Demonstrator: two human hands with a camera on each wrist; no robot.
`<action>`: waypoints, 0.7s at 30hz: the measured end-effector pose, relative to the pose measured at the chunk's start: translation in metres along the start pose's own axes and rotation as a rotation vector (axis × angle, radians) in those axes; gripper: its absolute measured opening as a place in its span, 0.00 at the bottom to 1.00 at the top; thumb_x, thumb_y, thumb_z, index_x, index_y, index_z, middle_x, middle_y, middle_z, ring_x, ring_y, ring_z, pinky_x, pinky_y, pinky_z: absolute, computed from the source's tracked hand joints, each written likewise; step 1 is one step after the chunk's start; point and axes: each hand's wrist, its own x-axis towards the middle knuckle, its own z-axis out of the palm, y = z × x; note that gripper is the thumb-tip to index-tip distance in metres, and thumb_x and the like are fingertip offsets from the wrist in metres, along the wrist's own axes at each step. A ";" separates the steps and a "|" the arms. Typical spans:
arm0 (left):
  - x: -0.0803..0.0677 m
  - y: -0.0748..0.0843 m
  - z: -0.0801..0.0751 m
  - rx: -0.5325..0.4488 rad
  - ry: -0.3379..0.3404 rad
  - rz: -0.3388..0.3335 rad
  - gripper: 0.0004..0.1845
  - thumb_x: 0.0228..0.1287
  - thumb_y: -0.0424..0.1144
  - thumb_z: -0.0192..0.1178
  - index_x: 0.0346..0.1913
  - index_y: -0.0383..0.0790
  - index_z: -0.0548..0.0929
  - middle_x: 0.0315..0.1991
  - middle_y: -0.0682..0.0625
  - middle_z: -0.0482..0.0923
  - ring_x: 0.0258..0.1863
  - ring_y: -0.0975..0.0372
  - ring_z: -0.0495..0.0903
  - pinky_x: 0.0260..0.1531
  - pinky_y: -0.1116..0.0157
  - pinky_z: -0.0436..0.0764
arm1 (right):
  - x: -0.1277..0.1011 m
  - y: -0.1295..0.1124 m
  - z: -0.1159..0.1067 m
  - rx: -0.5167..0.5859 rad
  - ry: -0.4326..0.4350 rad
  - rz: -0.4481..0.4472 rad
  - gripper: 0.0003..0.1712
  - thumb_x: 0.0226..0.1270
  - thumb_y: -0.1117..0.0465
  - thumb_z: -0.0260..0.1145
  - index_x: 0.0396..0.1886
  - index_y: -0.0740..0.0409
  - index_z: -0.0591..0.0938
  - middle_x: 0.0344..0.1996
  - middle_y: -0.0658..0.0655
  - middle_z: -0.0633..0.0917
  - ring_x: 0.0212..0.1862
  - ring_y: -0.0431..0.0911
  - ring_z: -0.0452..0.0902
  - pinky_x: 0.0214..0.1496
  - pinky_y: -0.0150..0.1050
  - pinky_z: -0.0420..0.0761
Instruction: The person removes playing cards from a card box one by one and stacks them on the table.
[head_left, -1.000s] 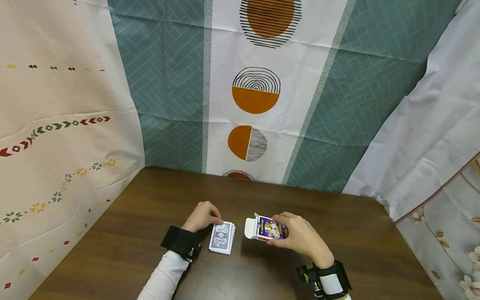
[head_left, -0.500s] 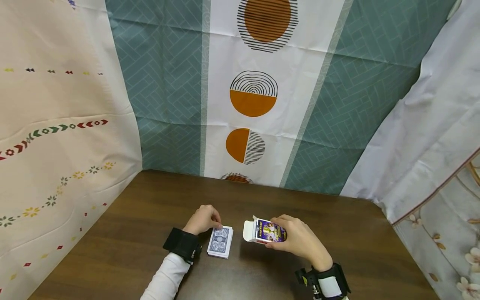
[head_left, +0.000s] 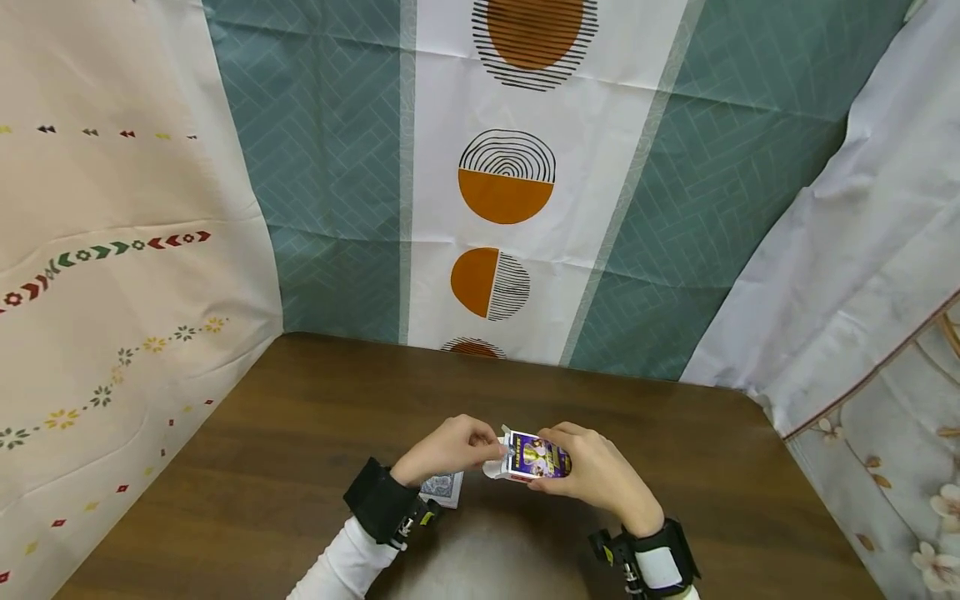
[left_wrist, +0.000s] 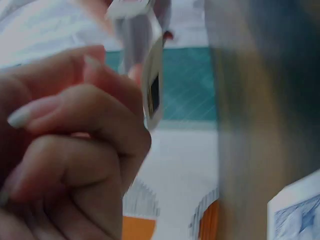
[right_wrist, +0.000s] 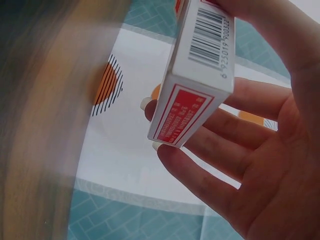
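Right hand [head_left: 592,475]: fingers curled round the card box [head_left: 534,457], holding it above the bench [head_left: 262,450].
Left hand [head_left: 450,446]: fingertips pinched at the box's open flap end; wrist view blurred.
Card box: purple face up, white flap to the left, between both hands; barcode side shows in the right wrist view.
Deck [head_left: 441,487]: blue backs, flat on bench, partly under the left wrist.
Backdrop: patterned cloths behind bench.
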 end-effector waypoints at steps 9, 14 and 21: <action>0.002 0.003 0.017 -0.208 -0.007 -0.085 0.08 0.63 0.35 0.61 0.33 0.31 0.82 0.22 0.53 0.71 0.21 0.64 0.63 0.20 0.69 0.60 | 0.001 -0.001 -0.004 0.006 -0.001 -0.015 0.35 0.45 0.41 0.78 0.49 0.58 0.83 0.43 0.51 0.84 0.35 0.37 0.76 0.36 0.30 0.78; 0.002 0.000 0.013 -0.292 -0.021 -0.088 0.09 0.65 0.36 0.60 0.35 0.30 0.80 0.24 0.53 0.71 0.23 0.64 0.65 0.24 0.69 0.64 | 0.000 0.001 -0.004 0.007 0.008 -0.017 0.35 0.45 0.41 0.78 0.49 0.58 0.83 0.43 0.51 0.84 0.35 0.38 0.75 0.35 0.30 0.77; -0.002 -0.008 -0.003 -0.386 -0.013 -0.107 0.09 0.66 0.35 0.59 0.38 0.30 0.78 0.24 0.51 0.76 0.22 0.63 0.75 0.27 0.68 0.72 | -0.002 0.005 -0.006 -0.012 0.015 0.026 0.36 0.43 0.43 0.79 0.50 0.58 0.83 0.41 0.51 0.84 0.35 0.38 0.75 0.35 0.30 0.76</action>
